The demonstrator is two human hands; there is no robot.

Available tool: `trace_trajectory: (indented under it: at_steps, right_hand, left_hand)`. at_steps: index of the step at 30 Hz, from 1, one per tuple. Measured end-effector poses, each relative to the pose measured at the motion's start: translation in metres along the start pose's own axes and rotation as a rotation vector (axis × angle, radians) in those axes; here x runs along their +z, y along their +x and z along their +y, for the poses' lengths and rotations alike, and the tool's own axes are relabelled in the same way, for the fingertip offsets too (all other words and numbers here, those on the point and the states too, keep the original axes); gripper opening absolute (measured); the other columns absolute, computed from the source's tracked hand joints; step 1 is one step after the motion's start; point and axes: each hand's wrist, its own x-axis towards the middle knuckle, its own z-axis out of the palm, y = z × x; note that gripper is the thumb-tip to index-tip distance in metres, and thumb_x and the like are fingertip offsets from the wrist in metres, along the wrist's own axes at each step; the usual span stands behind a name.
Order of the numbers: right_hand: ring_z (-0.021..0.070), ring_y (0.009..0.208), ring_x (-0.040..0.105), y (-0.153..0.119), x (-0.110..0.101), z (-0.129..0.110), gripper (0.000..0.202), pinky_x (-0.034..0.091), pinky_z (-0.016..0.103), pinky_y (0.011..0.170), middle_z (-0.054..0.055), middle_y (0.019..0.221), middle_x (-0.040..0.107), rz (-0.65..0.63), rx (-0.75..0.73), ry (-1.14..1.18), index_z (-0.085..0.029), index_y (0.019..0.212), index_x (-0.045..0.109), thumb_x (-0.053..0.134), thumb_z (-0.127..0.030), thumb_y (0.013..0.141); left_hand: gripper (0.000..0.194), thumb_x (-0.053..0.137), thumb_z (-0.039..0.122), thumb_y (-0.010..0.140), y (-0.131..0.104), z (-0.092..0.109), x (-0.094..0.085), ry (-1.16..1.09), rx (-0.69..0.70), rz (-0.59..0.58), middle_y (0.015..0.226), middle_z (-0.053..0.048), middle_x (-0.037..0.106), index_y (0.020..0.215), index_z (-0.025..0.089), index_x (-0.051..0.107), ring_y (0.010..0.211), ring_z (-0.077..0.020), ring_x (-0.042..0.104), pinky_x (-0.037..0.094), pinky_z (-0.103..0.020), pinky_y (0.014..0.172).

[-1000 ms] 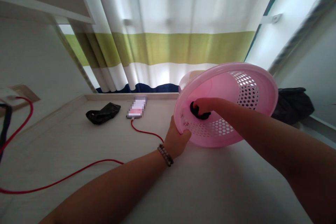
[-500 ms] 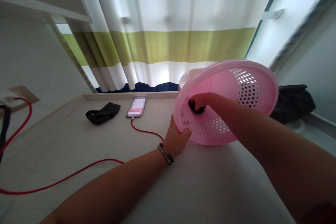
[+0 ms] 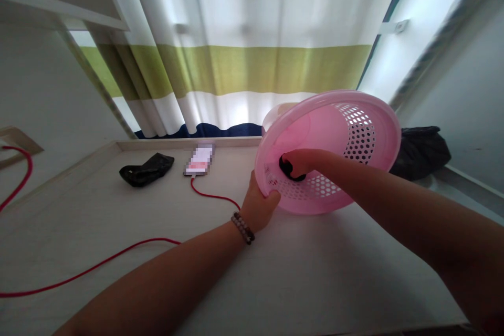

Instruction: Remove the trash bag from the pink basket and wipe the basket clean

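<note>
A pink plastic basket (image 3: 315,131) with perforated sides is tipped so its open mouth faces me. My left hand (image 3: 260,207), a beaded bracelet at its wrist, grips the basket's near left rim with the thumb over the edge. Inside the basket, my right hand (image 3: 302,161) is closed on a black cloth (image 3: 289,169), pressed near the inner wall. Part of the cloth is hidden by the fingers, and I cannot tell its exact kind.
To the left on the white tabletop (image 3: 149,220) lie a black crumpled item (image 3: 146,169) and a phone (image 3: 199,159) on a red cable (image 3: 214,196). A black bag (image 3: 423,152) sits behind the basket at right. A striped curtain (image 3: 244,68) hangs at the back.
The whole view has shifted a little, so everything appears slightly further left. My right hand stays inside the basket with the black cloth, and my left hand keeps its hold on the rim.
</note>
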Motion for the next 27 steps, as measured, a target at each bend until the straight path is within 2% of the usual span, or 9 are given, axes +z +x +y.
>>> trace_trajectory:
  at_steps: [8, 12, 17, 21, 27]
  right_hand:
    - [0.0256, 0.085, 0.062, 0.028, 0.005, 0.011, 0.035, 0.046, 0.034, 0.077, 0.012, 0.097, 0.069, 0.093, -0.012, -0.136, -0.012, 0.099, 0.071, 0.065, -0.021, 0.065]
    - [0.0292, 0.097, 0.060, 0.043, 0.004, 0.016, 0.036, 0.045, 0.035, 0.085, 0.012, 0.100, 0.068, 0.098, 0.065, -0.069, -0.015, 0.099, 0.071, 0.071, -0.021, 0.064]
    - [0.0300, 0.099, 0.060, 0.056, 0.002, 0.021, 0.040, 0.045, 0.035, 0.086, 0.014, 0.104, 0.067, 0.113, 0.142, -0.078, -0.014, 0.105, 0.069, 0.070, -0.024, 0.066]
    - [0.0298, 0.102, 0.060, 0.050, 0.001, 0.019, 0.040, 0.045, 0.033, 0.086, 0.013, 0.106, 0.067, 0.136, 0.155, -0.052, -0.016, 0.107, 0.068, 0.068, -0.026, 0.069]
    - [0.0291, 0.100, 0.061, 0.022, 0.006, 0.004, 0.042, 0.045, 0.033, 0.085, 0.012, 0.110, 0.067, 0.191, 0.106, -0.088, -0.018, 0.112, 0.066, 0.065, -0.024, 0.070]
  left_hand:
    - [0.057, 0.056, 0.009, 0.072, 0.000, 0.002, -0.001, 0.003, 0.016, -0.003, 0.117, -0.010, 0.057, 0.127, 0.017, 0.041, 0.109, -0.0212, 0.056, 0.042, -0.041, 0.099]
    - [0.056, 0.056, 0.010, 0.072, 0.000, 0.001, -0.001, 0.005, 0.002, 0.000, 0.116, -0.010, 0.058, 0.126, 0.017, 0.042, 0.107, -0.0212, 0.057, 0.043, -0.041, 0.099]
    - [0.056, 0.057, 0.010, 0.072, 0.000, -0.002, 0.000, 0.024, -0.015, 0.021, 0.115, -0.009, 0.058, 0.126, 0.018, 0.042, 0.104, -0.0207, 0.057, 0.043, -0.041, 0.098]
    - [0.054, 0.057, 0.010, 0.073, 0.000, 0.000, -0.001, 0.032, -0.009, 0.016, 0.116, -0.009, 0.057, 0.124, 0.017, 0.043, 0.105, -0.0204, 0.056, 0.042, -0.040, 0.098]
    - [0.055, 0.056, 0.010, 0.073, -0.001, 0.003, -0.001, 0.016, 0.014, 0.018, 0.116, -0.009, 0.056, 0.125, 0.017, 0.041, 0.105, -0.0201, 0.055, 0.042, -0.040, 0.098]
